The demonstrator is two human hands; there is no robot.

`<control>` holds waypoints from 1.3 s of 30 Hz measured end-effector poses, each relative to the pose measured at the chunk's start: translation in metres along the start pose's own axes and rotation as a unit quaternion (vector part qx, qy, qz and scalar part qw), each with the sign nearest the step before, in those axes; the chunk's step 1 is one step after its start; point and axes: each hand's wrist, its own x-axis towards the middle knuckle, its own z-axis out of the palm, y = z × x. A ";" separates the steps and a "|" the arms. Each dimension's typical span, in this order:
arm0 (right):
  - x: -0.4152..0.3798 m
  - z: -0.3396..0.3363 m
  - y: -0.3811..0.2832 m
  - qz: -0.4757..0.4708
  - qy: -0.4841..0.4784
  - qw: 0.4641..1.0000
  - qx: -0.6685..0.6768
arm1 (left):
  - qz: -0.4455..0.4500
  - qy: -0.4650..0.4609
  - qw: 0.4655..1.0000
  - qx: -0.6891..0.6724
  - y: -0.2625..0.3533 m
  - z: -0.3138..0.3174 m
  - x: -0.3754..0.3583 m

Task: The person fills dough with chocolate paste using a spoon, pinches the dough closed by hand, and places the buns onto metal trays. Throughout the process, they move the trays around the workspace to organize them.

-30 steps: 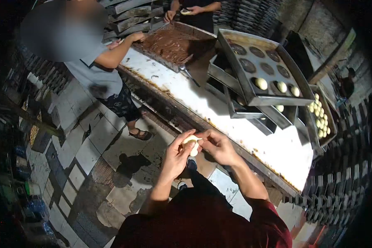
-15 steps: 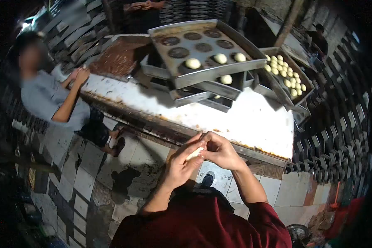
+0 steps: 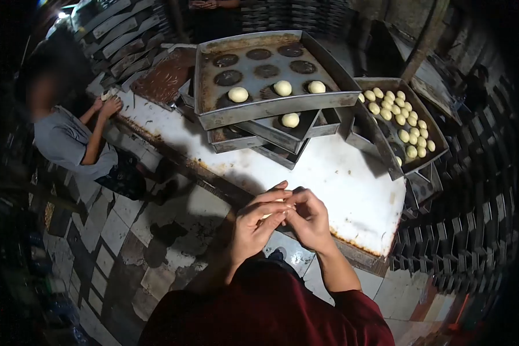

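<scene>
In front of my chest, above the table's near edge, my left hand curls around a small pale piece of dough, mostly hidden by the fingers. The fingertips of my right hand pinch at the same piece from the right side. Beyond my hands, a metal baking tray tops a stack of askew trays, with three round dough balls along its near side. One more dough ball shows in a tray below.
A second tray at the right holds several dough balls. Brown filling lies heaped on the far left of the white table. A person at the left handles something pale. Another person's hands show at the top.
The view has shifted, so trays and table appear a little lower and the stack further left. My fingers have closed further over the dough, covering more of it.
</scene>
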 end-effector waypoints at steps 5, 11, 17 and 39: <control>0.013 0.025 0.006 -0.238 -0.045 0.941 -0.235 | -0.123 0.256 0.913 -0.292 -0.018 0.003 0.015; 0.052 0.038 -0.006 -0.176 -0.032 0.983 -0.045 | -0.012 0.137 0.989 -0.047 -0.011 -0.017 0.019; 0.073 0.087 0.024 -0.292 0.026 0.944 -0.151 | -0.031 0.243 0.955 -0.168 -0.040 -0.057 0.045; 0.374 0.107 -0.018 -0.097 -0.126 0.795 -0.586 | -0.128 -0.411 0.816 -0.385 -0.087 -0.194 0.088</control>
